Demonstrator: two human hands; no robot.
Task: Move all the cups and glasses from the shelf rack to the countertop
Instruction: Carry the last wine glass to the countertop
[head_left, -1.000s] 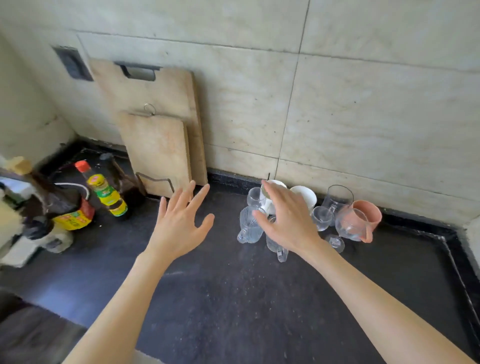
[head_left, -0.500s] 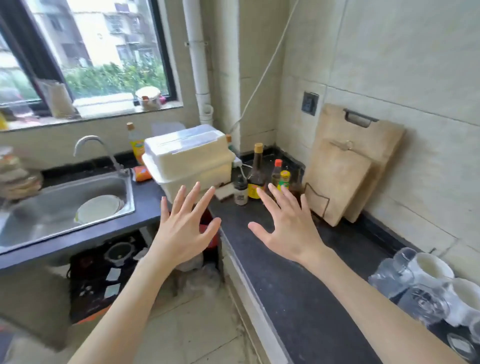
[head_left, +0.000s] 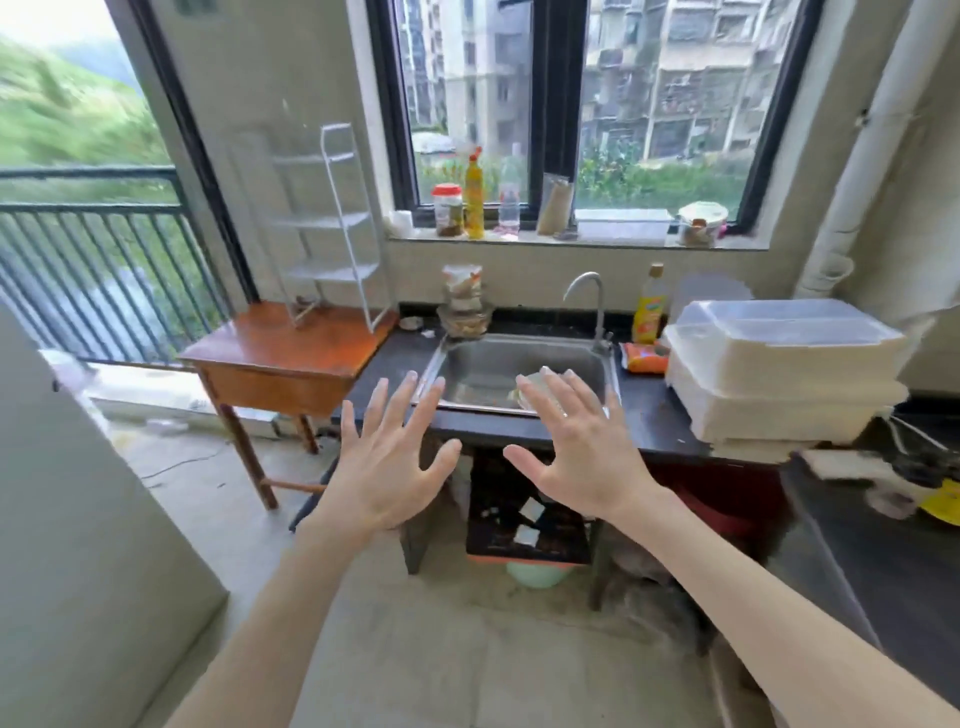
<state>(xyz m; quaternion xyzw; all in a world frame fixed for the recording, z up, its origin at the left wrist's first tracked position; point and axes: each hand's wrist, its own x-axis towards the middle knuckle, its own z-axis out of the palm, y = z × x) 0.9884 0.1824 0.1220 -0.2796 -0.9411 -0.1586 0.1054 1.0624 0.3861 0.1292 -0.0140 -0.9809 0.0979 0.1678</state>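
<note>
Hands, two, left (head_left: 387, 470) and right (head_left: 582, 452), each grip released, before one shelf rack (head_left: 332, 228).

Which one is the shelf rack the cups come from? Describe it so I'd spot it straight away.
Start at the steel sink under the window and look left to the small reddish-brown wooden table beside it. The shelf rack stands on that table: a tall, thin white wire frame with several tiers, the only white upright thing there.

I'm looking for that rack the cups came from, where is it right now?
The white shelf rack stands on the small wooden table at left, just left of the sink, by the window.
</note>
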